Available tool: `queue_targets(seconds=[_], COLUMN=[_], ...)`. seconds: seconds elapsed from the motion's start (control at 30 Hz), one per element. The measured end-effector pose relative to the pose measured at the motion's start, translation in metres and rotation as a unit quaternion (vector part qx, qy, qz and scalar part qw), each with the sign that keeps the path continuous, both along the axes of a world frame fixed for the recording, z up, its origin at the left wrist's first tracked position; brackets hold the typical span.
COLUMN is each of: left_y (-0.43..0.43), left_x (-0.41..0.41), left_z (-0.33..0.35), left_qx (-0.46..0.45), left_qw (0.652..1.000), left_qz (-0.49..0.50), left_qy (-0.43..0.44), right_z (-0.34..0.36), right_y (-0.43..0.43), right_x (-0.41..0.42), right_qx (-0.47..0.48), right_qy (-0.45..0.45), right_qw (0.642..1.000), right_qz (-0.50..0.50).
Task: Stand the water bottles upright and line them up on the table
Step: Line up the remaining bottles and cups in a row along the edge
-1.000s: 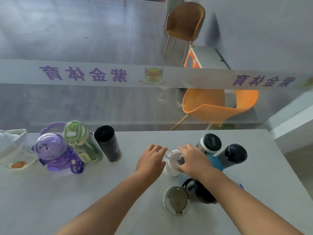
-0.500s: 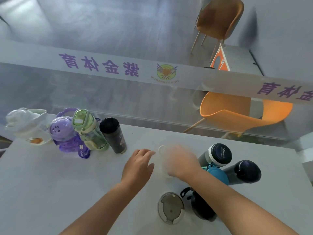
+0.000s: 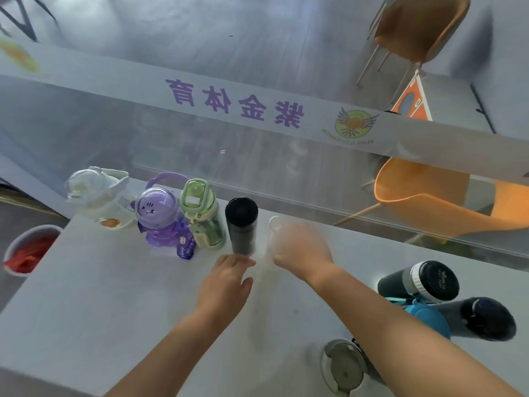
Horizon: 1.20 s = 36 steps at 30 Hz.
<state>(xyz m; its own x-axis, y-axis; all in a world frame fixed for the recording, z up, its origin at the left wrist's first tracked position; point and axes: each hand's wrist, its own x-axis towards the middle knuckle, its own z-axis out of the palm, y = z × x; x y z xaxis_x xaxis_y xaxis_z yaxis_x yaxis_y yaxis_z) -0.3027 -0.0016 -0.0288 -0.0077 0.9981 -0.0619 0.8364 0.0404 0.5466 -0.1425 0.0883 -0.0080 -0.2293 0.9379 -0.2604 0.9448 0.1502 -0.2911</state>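
Along the table's (image 3: 86,305) far left edge stand a white bottle (image 3: 98,196), a purple cat-lid bottle (image 3: 160,222), a green bottle (image 3: 201,214) and a black tumbler (image 3: 242,224), all upright. My right hand (image 3: 303,250) is shut on a small white bottle (image 3: 275,224), blurred, just right of the black tumbler. My left hand (image 3: 229,279) hovers open below the tumbler, holding nothing. At the right lie a grey bottle with a black cap (image 3: 420,280), a dark bottle (image 3: 481,318), a blue-lidded bottle (image 3: 426,315) and a grey-lidded bottle (image 3: 342,365) partly hidden by my right arm.
A glass partition with purple lettering (image 3: 237,103) runs right behind the table. An orange chair (image 3: 435,202) and a brown chair (image 3: 420,27) stand beyond it. A bin with red contents (image 3: 28,250) sits on the floor off the table's left edge.
My right hand has carried the white bottle left, from the cluster at the right to beside the black tumbler. My left hand moved left with it. The view has shifted left.
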Motion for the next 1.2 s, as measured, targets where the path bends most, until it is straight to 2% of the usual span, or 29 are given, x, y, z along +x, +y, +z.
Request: queue_targets(seconds=[0.27, 0.57, 0.73, 0.93, 1.2], left_y=[0.004, 0.01, 0.008, 0.008, 0.003], left_x=[-0.019, -0.031, -0.029, -0.017, 0.021], left_z=[-0.005, -0.004, -0.007, -0.003, 0.004], left_qx=[-0.043, -0.049, -0.056, -0.054, -0.046], left_qw=[0.998, 0.996, 0.993, 0.99, 0.98], left_qz=[-0.041, -0.073, -0.099, -0.127, -0.191], left_qy=[-0.018, -0.017, -0.015, -0.018, -0.021], right_z=[0.0, 0.001, 0.005, 0.03, 0.049], right_y=[0.009, 0.005, 0.003, -0.027, -0.109], right_x=[-0.022, -0.035, -0.031, 0.008, 0.091], right_qx=[-0.003, -0.01, -0.02, 0.071, -0.001], right_qy=[-0.019, -0.061, -0.051, 0.018, -0.059], right_qw=[0.999, 0.997, 0.996, 0.995, 0.998], right_qz=[-0.04, -0.055, -0.067, -0.061, -0.007])
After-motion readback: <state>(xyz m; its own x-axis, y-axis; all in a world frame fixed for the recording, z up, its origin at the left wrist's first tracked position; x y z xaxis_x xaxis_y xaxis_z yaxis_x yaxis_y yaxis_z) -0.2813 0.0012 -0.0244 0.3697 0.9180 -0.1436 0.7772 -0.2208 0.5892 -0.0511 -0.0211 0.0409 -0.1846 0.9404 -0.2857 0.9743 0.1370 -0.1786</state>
